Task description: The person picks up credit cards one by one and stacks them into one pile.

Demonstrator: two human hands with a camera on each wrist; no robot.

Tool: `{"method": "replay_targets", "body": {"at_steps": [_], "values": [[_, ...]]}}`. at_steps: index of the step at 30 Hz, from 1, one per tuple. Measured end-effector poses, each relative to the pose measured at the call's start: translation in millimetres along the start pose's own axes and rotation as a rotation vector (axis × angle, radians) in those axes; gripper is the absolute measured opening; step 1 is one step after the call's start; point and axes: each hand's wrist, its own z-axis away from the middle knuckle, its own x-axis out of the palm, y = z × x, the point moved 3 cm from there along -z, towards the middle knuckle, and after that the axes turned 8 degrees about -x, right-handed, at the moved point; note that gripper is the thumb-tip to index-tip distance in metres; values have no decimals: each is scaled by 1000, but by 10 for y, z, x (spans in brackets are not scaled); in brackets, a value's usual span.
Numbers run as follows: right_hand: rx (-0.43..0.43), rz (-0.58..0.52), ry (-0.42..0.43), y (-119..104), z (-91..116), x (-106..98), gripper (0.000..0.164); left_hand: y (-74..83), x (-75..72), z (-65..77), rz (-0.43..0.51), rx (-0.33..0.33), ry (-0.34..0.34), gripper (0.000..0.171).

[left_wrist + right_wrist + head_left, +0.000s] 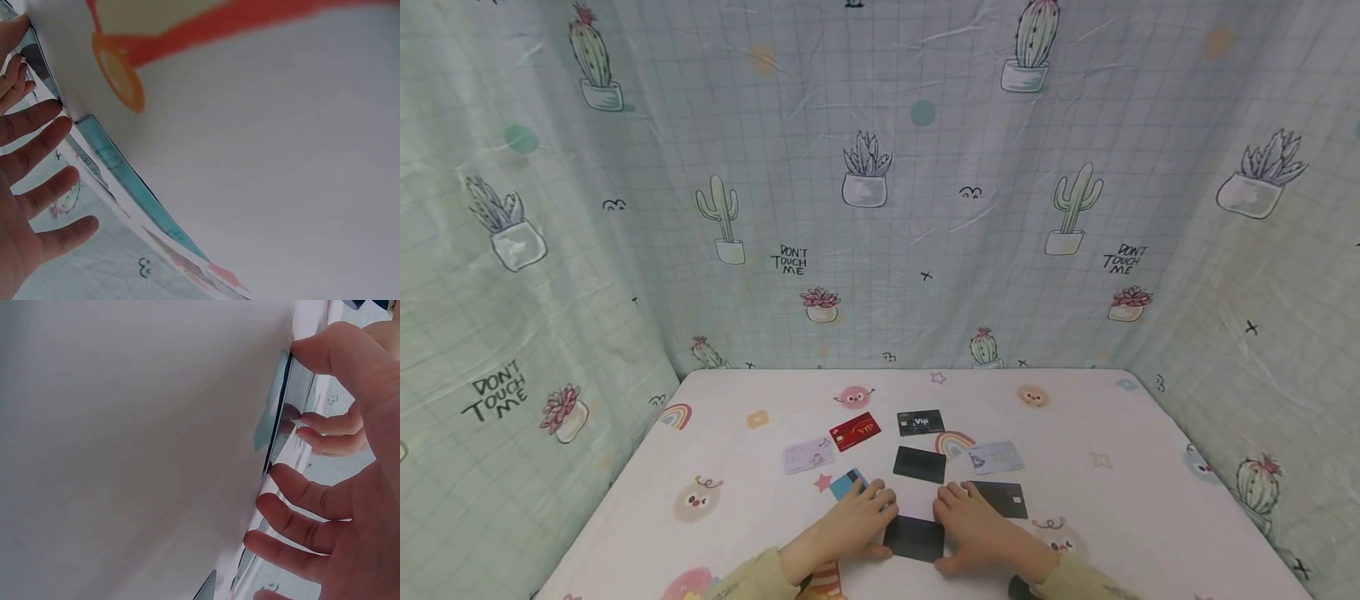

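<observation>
Left hand and right hand stand apart on the white tabletop, fingers spread, a plain black card lying flat between them. Each thumb and forefinger touches the card at its side, the thumb at the nearer end, the forefinger at the farther. Just beyond the left fingertips a blue card shows partly; a chipped dark card lies partly behind the right hand. Farther sit another plain black card, a lilac card and a silvery card, then a red VIP card and a black Vip card. Cactus-print cloth hangs behind.
</observation>
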Motion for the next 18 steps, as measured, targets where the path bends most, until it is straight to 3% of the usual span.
{"method": "replay_targets", "body": {"at_steps": [10,18], "values": [[-7,6,-28,16,-39,3,53,6,10,-17,-41,36,19,54],[-13,10,-26,31,-53,-3,55,17,4,-58,-19,38,-13,55]]}}
